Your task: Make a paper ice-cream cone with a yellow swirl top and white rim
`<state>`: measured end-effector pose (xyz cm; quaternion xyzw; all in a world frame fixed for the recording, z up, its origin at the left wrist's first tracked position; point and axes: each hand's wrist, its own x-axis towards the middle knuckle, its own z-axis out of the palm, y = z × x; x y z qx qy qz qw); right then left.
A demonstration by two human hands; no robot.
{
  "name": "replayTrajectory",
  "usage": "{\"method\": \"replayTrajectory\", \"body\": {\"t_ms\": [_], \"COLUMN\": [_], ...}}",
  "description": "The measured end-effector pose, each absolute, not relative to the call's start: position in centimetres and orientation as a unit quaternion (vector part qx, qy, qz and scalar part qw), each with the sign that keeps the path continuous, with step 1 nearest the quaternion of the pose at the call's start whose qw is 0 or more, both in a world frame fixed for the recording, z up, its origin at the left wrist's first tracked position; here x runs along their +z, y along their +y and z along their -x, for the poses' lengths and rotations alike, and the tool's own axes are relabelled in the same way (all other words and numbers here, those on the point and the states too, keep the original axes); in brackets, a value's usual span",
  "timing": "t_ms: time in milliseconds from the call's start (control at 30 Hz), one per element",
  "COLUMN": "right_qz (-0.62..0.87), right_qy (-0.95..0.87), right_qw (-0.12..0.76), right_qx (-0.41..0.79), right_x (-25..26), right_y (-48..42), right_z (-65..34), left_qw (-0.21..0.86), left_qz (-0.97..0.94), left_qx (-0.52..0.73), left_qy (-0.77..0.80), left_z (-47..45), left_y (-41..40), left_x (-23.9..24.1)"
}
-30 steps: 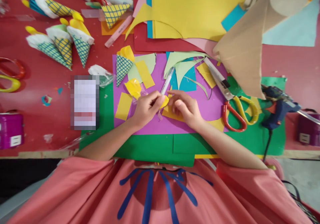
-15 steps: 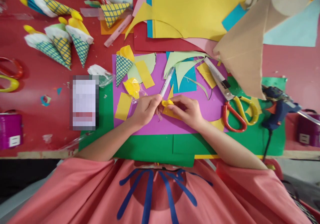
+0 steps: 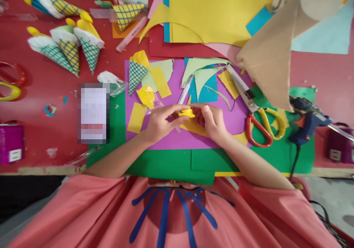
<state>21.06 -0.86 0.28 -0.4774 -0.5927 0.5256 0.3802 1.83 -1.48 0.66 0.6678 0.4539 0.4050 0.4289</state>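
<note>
My left hand (image 3: 163, 122) pinches a small lump of yellow modelling clay (image 3: 187, 113) between thumb and fingertips, above the purple sheet (image 3: 160, 143). At the lump's right side is my right hand (image 3: 213, 122), its thumb raised away from the clay and its forefinger reaching behind it; the other fingers are curled and partly hidden. Just beyond the hands lies a white marker (image 3: 184, 90). A plastic bag with yellow clay (image 3: 146, 96) rests left of the marker, near a lattice-patterned paper cone (image 3: 137, 77) with yellow on top. Yellow paper strips (image 3: 136, 118) lie around.
Scissors (image 3: 260, 130) with red and yellow handles and a blue glue gun (image 3: 305, 124) lie at right. Several decorated cones (image 3: 90, 49) are at upper left. A blurred-out flat object (image 3: 93, 113) sits left. Yellow sheets (image 3: 221, 12) and brown cardboard (image 3: 272, 52) lie at the back.
Before, both hands pinched the yellow clay. Now my right thumb has lifted off it, and my left fingers have shifted right over the lump.
</note>
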Motion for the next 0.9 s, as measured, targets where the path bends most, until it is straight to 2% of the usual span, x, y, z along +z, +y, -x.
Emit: {"method": "replayTrajectory", "body": {"t_ms": [100,300,467,733,900], "right_qz": [0.462,0.388,0.411,0.384,0.33], "right_qy": [-0.605,-0.494,-0.485,-0.455,-0.343], "right_qw": [0.39,0.408,0.42,0.388,0.335], "right_qx": [0.518,0.663,0.647,0.704,0.813], "right_x": [0.2,0.7,0.9,1.2,1.3], "right_y": [-0.8,-0.2,-0.1,-0.1,-0.1], "right_z": [-21.0,-20.5,-20.6,-20.8,-20.8], "left_qw": [0.467,0.379,0.425,0.387,0.32], "left_qz": [-0.626,-0.692,-0.638,-0.694,-0.714], "left_qx": [0.408,0.437,0.438,0.39,0.389], "left_qy": [0.473,0.432,0.47,0.466,0.487], "left_z": [-1.8,-1.6,-1.8,-1.6,-1.6], "left_y": [-1.6,-1.0,-0.8,-1.1,-1.1], "left_x": [0.5,0.7,0.8,1.4,1.3]}}
